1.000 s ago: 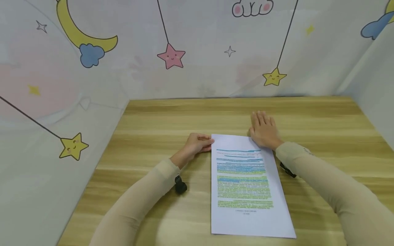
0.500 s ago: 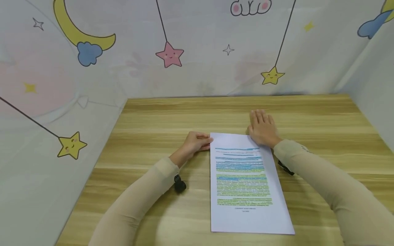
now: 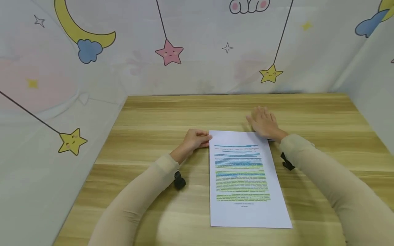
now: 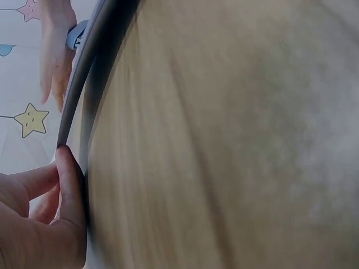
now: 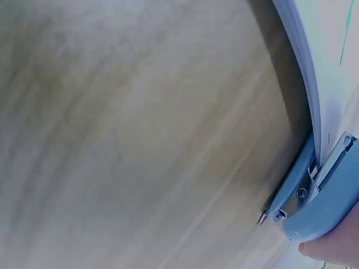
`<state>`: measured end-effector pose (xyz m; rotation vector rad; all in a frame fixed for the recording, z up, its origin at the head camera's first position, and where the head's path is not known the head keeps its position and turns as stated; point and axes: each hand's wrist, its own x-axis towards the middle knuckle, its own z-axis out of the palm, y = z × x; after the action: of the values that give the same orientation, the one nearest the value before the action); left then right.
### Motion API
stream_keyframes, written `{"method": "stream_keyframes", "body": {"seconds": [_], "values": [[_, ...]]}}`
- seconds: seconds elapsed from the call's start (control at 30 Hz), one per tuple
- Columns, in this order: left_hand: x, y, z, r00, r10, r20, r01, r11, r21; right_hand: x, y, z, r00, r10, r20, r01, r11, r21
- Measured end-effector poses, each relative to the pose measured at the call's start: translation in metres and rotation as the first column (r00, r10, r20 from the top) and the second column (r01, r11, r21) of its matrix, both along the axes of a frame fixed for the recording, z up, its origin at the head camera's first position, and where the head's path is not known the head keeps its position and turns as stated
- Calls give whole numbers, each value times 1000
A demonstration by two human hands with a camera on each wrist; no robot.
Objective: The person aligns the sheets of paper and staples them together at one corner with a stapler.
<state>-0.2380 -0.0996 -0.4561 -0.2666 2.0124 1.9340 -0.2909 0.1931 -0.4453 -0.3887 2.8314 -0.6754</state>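
In the head view, a stack of printed sheets point(image 3: 243, 177) with blue and green highlighted lines lies on the table. My left hand point(image 3: 195, 140) pinches its far left corner between thumb and fingers; the left wrist view also shows these fingers point(image 4: 70, 185) on the sheets' edge. At the far right corner, my right hand point(image 3: 264, 122) is held over a blue stapler point(image 5: 325, 196), its fingers extended. The right wrist view shows the sheets' edge between the stapler's upper arm and its base. From the head, the hand hides nearly all of the stapler.
A wood-grain table point(image 3: 160, 116) spreads around the sheets. Behind it hangs a pale cloth point(image 3: 200, 68) printed with stars, a moon and clouds. Black wrist cameras, such as the left one point(image 3: 179, 182), stick out below both sleeves.
My right hand has lifted and tilted slightly at the far right corner, and a bit of the stapler now shows beneath it. The left hand keeps its pinch.
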Motion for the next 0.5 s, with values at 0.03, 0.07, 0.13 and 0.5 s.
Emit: {"method": "stream_keyframes", "body": {"seconds": [0.03, 0.07, 0.13, 0.5], "values": [[0, 0, 0, 1000, 1, 6, -1, 1000, -4, 0, 0, 1, 1000, 1, -2, -1, 1000, -18], [0, -1, 1, 1000, 1, 10, -1, 1000, -7, -1, 1, 2, 1000, -2, -6, 2, 999, -37], [0, -1, 0, 1000, -5, 13, 5, 1000, -8, -1, 2, 3, 999, -22, -24, 20, 996, -85], [3, -2, 4, 1000, 6, 7, -6, 1000, -15, 15, 31, 22, 980, 191, -56, -194, 980, -50]]}}
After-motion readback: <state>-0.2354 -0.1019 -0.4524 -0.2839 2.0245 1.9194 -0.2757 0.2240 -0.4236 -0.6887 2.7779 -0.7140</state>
